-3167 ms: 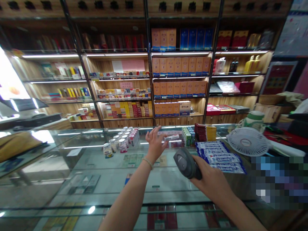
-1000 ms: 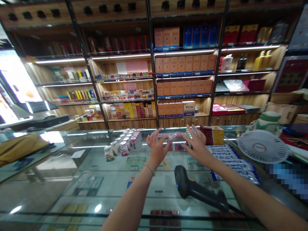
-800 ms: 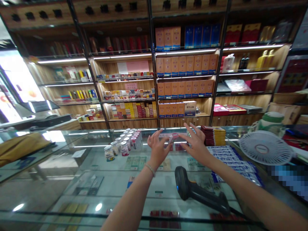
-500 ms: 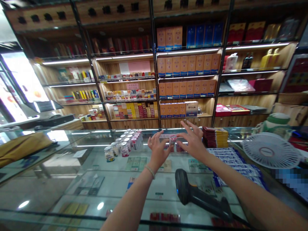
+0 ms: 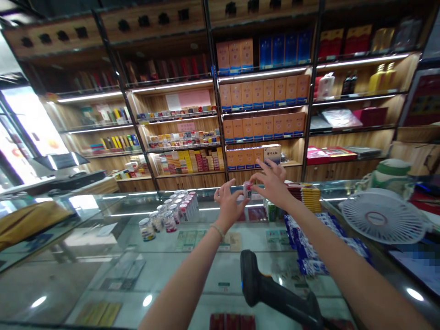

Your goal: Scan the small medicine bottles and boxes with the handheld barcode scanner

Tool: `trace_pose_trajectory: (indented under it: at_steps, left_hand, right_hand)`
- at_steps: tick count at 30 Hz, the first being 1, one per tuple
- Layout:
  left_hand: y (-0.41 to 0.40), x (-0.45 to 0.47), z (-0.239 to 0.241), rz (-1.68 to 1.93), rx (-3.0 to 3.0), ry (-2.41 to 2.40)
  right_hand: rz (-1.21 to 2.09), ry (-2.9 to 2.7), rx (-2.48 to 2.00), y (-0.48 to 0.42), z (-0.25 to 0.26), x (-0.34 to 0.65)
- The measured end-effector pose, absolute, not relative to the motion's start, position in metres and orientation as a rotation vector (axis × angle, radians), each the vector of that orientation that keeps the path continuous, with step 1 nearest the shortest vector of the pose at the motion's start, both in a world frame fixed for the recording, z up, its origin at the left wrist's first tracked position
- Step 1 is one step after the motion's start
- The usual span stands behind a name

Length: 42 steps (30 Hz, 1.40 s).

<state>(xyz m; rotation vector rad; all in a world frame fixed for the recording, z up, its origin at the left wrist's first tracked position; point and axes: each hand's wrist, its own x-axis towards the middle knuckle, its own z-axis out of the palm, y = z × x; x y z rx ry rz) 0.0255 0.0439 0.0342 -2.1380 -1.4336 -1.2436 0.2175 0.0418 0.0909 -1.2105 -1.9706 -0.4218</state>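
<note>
Both my arms reach out over a glass counter [image 5: 103,256]. My left hand [image 5: 228,204] and my right hand [image 5: 273,183] pinch a small white and red pack [image 5: 247,189] between their fingertips, upright, above the far side of the counter. The other fingers of each hand are spread. A black barcode scanner [image 5: 275,295] lies on the glass below my right forearm, with neither hand on it.
Small white jars [image 5: 168,213] stand in rows on the counter to the left. Blue packs [image 5: 309,247], a stack of red and yellow packs [image 5: 309,195] and a white fan [image 5: 385,217] are at the right. Shelves of boxed goods [image 5: 261,94] fill the back wall.
My right hand put the scanner down on the glass and joined my left hand at the small pack. The pack turned from lying sideways to upright and rose a little.
</note>
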Motion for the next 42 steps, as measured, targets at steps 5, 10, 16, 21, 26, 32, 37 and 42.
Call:
trace_pose_trajectory:
  at_steps: [5,10,16,21,26,32,37,42]
  left_hand:
    - [0.071,0.044,0.022,-1.234,-2.181,-1.445]
    - [0.094,0.05,0.005,-1.203,-2.224,-1.465]
    - [0.112,0.052,-0.011,-1.138,-2.251,-1.549]
    - [0.118,0.058,-0.018,-1.095,-2.258,-1.587]
    - [0.121,0.063,-0.029,-1.028,-2.262,-1.593]
    - [0.12,0.066,-0.034,-0.957,-2.309,-1.533]
    - [0.119,0.063,-0.033,-0.926,-2.31,-1.522]
    - [0.115,0.057,-0.025,-1.018,-2.222,-1.476]
  right_hand:
    - [-0.515,-1.965,-1.25,0.056,0.08,0.231]
    - [-0.58,-2.01,-1.292,0.071,0.065,0.236]
    - [-0.574,-2.122,-1.371,0.08,0.051,0.239]
    - [-0.504,-2.197,-1.414,0.085,0.042,0.245]
    - [-0.393,-2.239,-1.447,0.088,0.036,0.247]
    - [-0.337,-2.244,-1.478,0.093,0.03,0.251]
    - [-0.234,-2.23,-1.548,0.097,0.028,0.253]
    - [-0.256,-2.259,-1.507,0.095,0.032,0.254]
